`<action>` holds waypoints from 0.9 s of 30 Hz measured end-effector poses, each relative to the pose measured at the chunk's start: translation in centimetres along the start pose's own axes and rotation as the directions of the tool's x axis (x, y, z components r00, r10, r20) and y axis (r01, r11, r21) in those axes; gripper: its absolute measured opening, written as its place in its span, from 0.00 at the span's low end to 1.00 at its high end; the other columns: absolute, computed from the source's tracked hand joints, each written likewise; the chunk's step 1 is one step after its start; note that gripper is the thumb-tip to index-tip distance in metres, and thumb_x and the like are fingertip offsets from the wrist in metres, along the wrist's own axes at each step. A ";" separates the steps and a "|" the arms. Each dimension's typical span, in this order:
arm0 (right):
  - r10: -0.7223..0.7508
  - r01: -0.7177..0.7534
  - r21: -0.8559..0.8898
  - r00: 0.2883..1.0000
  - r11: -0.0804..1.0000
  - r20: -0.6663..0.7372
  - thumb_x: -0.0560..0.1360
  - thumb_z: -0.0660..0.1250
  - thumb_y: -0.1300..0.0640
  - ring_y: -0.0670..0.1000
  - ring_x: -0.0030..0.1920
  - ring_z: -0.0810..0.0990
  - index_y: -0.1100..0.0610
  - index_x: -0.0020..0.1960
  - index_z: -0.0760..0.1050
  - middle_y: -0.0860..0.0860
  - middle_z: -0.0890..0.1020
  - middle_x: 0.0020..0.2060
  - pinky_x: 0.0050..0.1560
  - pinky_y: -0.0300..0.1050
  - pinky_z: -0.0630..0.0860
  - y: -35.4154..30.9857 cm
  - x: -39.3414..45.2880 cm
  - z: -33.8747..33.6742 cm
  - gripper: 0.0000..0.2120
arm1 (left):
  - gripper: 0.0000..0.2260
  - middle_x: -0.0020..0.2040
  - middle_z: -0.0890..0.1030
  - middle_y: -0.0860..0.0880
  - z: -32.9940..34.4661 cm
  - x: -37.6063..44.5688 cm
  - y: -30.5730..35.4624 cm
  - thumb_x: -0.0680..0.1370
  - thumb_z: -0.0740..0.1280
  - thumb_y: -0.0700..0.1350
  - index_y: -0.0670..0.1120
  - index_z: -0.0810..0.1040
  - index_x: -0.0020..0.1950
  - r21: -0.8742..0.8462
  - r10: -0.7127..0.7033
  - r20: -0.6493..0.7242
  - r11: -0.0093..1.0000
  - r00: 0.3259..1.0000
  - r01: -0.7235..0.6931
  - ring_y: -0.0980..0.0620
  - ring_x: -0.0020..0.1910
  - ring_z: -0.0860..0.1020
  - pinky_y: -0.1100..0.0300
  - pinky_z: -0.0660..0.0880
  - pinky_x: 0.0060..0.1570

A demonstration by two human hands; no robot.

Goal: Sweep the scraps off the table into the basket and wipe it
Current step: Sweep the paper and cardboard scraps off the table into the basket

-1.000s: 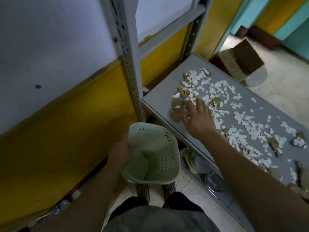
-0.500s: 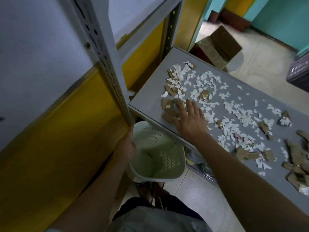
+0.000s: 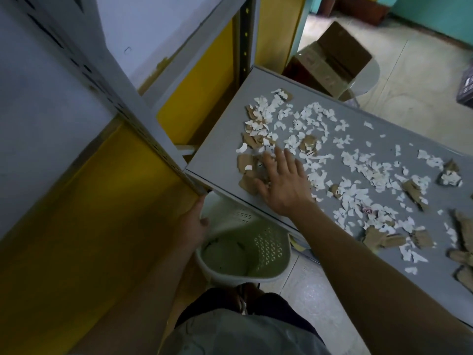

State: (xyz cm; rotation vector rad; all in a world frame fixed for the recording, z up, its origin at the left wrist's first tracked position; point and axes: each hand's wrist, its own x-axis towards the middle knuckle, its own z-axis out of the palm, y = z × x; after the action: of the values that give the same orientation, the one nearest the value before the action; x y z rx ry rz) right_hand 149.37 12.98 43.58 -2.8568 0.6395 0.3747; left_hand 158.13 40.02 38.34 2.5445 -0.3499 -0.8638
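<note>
White paper scraps (image 3: 314, 129) and brown cardboard scraps (image 3: 247, 183) lie scattered over the grey table (image 3: 217, 162). My right hand (image 3: 284, 183) lies flat on the table near its front left corner, fingers straight, touching the scraps there. My left hand (image 3: 194, 224) grips the rim of a pale green perforated basket (image 3: 263, 249), held just below the table's front edge. The basket's far rim is tucked under the table.
A grey slotted shelf post (image 3: 122, 103) rises at the table's left corner, with a yellow and white wall behind. An open cardboard box (image 3: 330, 57) stands on the tiled floor beyond the table. More cardboard pieces (image 3: 463, 226) lie at the right.
The basket has moved up and further under the table's front edge. My right hand has stayed flat on the scraps at the corner while my view shifted closer.
</note>
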 end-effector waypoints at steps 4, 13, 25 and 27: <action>-0.030 0.030 -0.006 1.000 1.000 -0.010 0.83 0.34 0.28 0.61 0.86 0.34 0.47 0.88 0.36 0.57 0.37 0.87 0.86 0.64 0.40 -1.5 0.3 0.4 0.39 | 0.33 0.74 0.76 0.44 0.4 0.2 1.2 0.85 0.66 0.43 0.62 0.57 0.85 -0.017 0.023 -0.024 1.000 0.999 -0.024 0.42 0.69 0.77 0.52 0.76 0.62; -0.037 0.037 -0.004 0.999 0.999 -0.012 0.86 0.37 0.31 0.59 0.86 0.32 0.50 0.89 0.40 0.54 0.37 0.87 0.86 0.63 0.41 -5.1 -2.5 3.5 0.37 | 0.33 0.77 0.72 0.49 1.2 2.2 1.4 0.83 0.68 0.41 0.62 0.61 0.83 -0.085 0.028 0.014 0.996 1.000 -0.027 0.43 0.77 0.71 0.41 0.74 0.73; -0.248 0.246 -0.052 0.968 0.968 -0.043 0.90 0.50 0.40 0.59 0.88 0.44 0.52 0.88 0.54 0.56 0.54 0.88 0.85 0.67 0.51 -7.2 -11.0 6.4 0.31 | 0.31 0.69 0.78 0.47 0.1 1.6 1.3 0.84 0.65 0.42 0.68 0.62 0.80 -0.130 0.070 0.057 0.990 0.996 -0.062 0.42 0.68 0.78 0.41 0.78 0.66; -0.261 0.258 -0.048 0.962 0.965 -0.073 0.89 0.50 0.40 0.60 0.88 0.45 0.52 0.88 0.55 0.55 0.53 0.88 0.85 0.68 0.50 -6.8 -11.3 5.8 0.30 | 0.32 0.69 0.78 0.48 -0.1 1.4 1.5 0.84 0.65 0.42 0.71 0.60 0.79 -0.143 0.080 0.064 0.987 0.995 -0.070 0.42 0.68 0.78 0.39 0.80 0.65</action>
State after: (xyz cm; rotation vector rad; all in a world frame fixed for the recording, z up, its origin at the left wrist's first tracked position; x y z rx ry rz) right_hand 141.33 24.80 42.19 -2.9524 0.2643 0.2347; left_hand 159.11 38.25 38.37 2.3613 -0.3890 -0.9169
